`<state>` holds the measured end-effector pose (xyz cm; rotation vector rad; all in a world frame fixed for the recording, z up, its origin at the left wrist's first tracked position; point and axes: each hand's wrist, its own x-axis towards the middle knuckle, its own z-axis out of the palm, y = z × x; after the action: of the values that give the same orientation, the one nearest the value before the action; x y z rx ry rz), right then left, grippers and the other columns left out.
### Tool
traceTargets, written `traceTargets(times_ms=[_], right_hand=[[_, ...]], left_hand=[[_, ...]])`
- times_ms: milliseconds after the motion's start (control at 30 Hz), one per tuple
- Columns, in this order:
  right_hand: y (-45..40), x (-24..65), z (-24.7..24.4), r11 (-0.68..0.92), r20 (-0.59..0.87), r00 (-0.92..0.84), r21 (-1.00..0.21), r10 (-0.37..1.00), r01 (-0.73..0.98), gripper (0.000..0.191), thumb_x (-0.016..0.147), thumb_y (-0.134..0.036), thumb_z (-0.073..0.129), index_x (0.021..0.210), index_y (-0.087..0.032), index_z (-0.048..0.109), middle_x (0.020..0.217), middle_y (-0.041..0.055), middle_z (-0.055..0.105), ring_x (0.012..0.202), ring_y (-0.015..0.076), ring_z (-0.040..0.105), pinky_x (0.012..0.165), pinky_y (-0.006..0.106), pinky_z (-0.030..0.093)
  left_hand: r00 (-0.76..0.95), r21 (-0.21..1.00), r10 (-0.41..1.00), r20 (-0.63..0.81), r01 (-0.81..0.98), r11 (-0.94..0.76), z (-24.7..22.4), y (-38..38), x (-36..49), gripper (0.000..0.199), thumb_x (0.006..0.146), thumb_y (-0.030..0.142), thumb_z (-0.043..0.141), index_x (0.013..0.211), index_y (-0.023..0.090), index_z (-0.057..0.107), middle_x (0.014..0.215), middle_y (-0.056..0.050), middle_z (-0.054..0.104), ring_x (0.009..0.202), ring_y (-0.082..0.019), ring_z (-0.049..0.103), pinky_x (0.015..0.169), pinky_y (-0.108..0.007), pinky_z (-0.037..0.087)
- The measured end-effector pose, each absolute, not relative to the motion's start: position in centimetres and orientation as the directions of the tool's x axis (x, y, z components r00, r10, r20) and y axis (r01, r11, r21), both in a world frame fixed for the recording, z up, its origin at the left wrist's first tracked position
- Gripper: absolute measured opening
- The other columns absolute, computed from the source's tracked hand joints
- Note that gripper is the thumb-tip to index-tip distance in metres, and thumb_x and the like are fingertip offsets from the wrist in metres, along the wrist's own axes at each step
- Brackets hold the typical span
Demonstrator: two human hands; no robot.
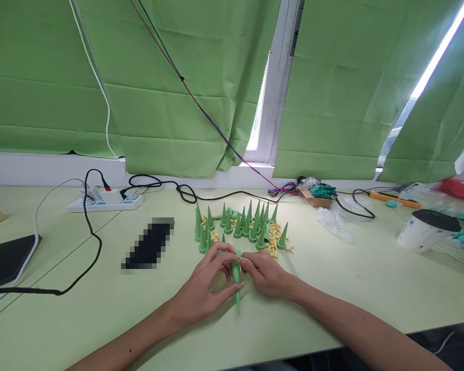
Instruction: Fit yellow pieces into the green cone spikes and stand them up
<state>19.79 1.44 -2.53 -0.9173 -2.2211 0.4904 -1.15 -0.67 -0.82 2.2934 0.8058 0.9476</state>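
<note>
My left hand (203,286) grips a green plastic cone (236,274) between thumb and fingers, its narrow tip pointing down toward me and its wide end up. Against that wide end my right hand (268,272) is closed, thumb and index finger pinched together; whatever sits between them is too small or hidden to make out. Just beyond both hands, several similar green cones (237,229) stand upright on their wide bases. Small yellow pieces (272,249) lie in loose piles among and beside them.
A power strip (112,202) with black and white cables lies at the back left, near a pixelated dark patch (150,245). To the right are a small cardboard box (316,199), plastic bags (335,224), an orange tool (394,199) and a lidded white cup (425,234).
</note>
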Motion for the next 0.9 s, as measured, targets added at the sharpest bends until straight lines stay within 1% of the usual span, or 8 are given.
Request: traceTargets(times_ms=[233,367,433,533,600,767,833,900], right_hand=[[1.2,19.5,-2.5,0.645,0.448,-0.482,-0.65,0.753,0.403,0.05,0.105,-0.041,0.028,0.065,-0.018,0.047,0.057,-0.003,0.048,0.053,0.0097,0.041,0.059,0.024,0.032],[1.0,19.2,-2.5,0.6,0.434,-0.447,-0.717,0.782,0.354,0.052,0.105,-0.042,0.026,0.065,-0.019,0.048,0.052,-0.0045,0.044,0.049,0.0096,0.04,0.059,0.024,0.033],[0.9,19.1,-2.5,0.591,0.429,-0.445,-0.732,0.786,0.338,0.052,0.106,-0.042,0.026,0.065,-0.019,0.048,0.05,-0.0052,0.041,0.047,0.0093,0.039,0.058,0.024,0.033],[0.8,19.0,-2.6,0.608,0.446,-0.453,-0.727,0.772,0.319,0.05,0.105,-0.04,0.028,0.065,-0.019,0.049,0.05,-0.0054,0.041,0.047,0.0091,0.039,0.058,0.023,0.033],[0.8,19.0,-2.6,0.614,0.451,-0.457,-0.724,0.767,0.315,0.049,0.105,-0.039,0.029,0.064,-0.019,0.048,0.051,-0.0049,0.043,0.048,0.0092,0.04,0.058,0.023,0.033],[1.0,19.0,-2.7,0.62,0.45,-0.459,-0.705,0.766,0.344,0.049,0.104,-0.04,0.032,0.062,-0.019,0.046,0.053,-0.0039,0.046,0.05,0.0092,0.041,0.057,0.023,0.033],[1.1,19.1,-2.8,0.622,0.448,-0.461,-0.698,0.766,0.354,0.049,0.103,-0.042,0.032,0.061,-0.019,0.044,0.054,-0.0035,0.046,0.049,0.0093,0.04,0.056,0.024,0.032],[1.2,19.1,-2.9,0.624,0.444,-0.467,-0.691,0.764,0.365,0.049,0.103,-0.044,0.031,0.062,-0.02,0.043,0.055,-0.0034,0.046,0.05,0.0094,0.039,0.055,0.024,0.031]], left_hand=[[0.59,0.577,0.648,0.481,0.343,-0.741,-1.6,-0.6,-1.4,0.044,0.092,0.021,0.062,0.13,0.032,0.042,0.128,-0.008,0.04,0.088,-0.014,0.062,0.087,-0.035,0.057],[0.589,0.531,0.636,0.499,0.372,-0.761,-1.9,-0.5,-1.4,0.046,0.093,0.018,0.058,0.132,0.033,0.039,0.129,-0.008,0.039,0.088,-0.014,0.063,0.086,-0.036,0.058],[0.564,0.538,0.639,0.523,0.363,-0.761,-2.0,-0.4,-1.3,0.046,0.094,0.018,0.057,0.133,0.033,0.038,0.131,-0.008,0.038,0.091,-0.014,0.063,0.087,-0.037,0.059],[0.499,0.603,0.665,0.556,0.309,-0.735,-2.0,-0.2,-1.0,0.046,0.094,0.019,0.056,0.134,0.033,0.037,0.131,-0.008,0.038,0.102,-0.017,0.061,0.09,-0.037,0.059],[0.473,0.666,0.698,0.537,0.27,-0.695,-1.9,-0.1,-0.8,0.042,0.095,0.022,0.056,0.131,0.032,0.039,0.127,-0.007,0.041,0.1,-0.016,0.06,0.088,-0.035,0.059],[0.418,0.818,0.821,0.388,0.254,-0.516,-1.2,-0.3,-0.5,0.037,0.094,0.031,0.058,0.126,0.03,0.04,0.117,-0.004,0.05,0.087,-0.014,0.061,0.078,-0.033,0.06],[0.402,0.846,0.85,0.341,0.263,-0.464,-1.0,-0.3,-0.5,0.041,0.092,0.033,0.061,0.128,0.029,0.041,0.118,-0.006,0.052,0.088,-0.015,0.061,0.079,-0.033,0.059],[0.419,0.852,0.86,0.291,0.295,-0.432,-0.8,-0.2,-0.6,0.04,0.091,0.035,0.061,0.127,0.026,0.045,0.109,-0.005,0.056,0.087,-0.016,0.062,0.079,-0.033,0.058]])
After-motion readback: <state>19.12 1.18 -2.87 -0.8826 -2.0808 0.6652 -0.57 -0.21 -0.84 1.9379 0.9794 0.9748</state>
